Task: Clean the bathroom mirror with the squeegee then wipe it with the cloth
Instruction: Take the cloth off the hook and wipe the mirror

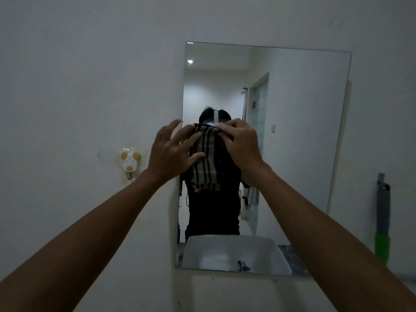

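A tall frameless mirror [299,136] hangs on the white wall. A beige cloth with dark stripes [206,163] hangs flat against its lower left part. My right hand [242,145] pinches the cloth's top edge against the glass. Spread-fingered, my left hand [171,154] rests on the cloth's left side, its fingertips near the mirror's left edge. The squeegee [382,219], grey with a green handle, stands upright against the wall to the right of the mirror, away from both hands.
A white sink [225,287] sits below the mirror and is reflected in its bottom. A small animal-shaped hook [130,162] is stuck to the wall left of the mirror. The mirror reflects a person in dark clothes and a doorway.
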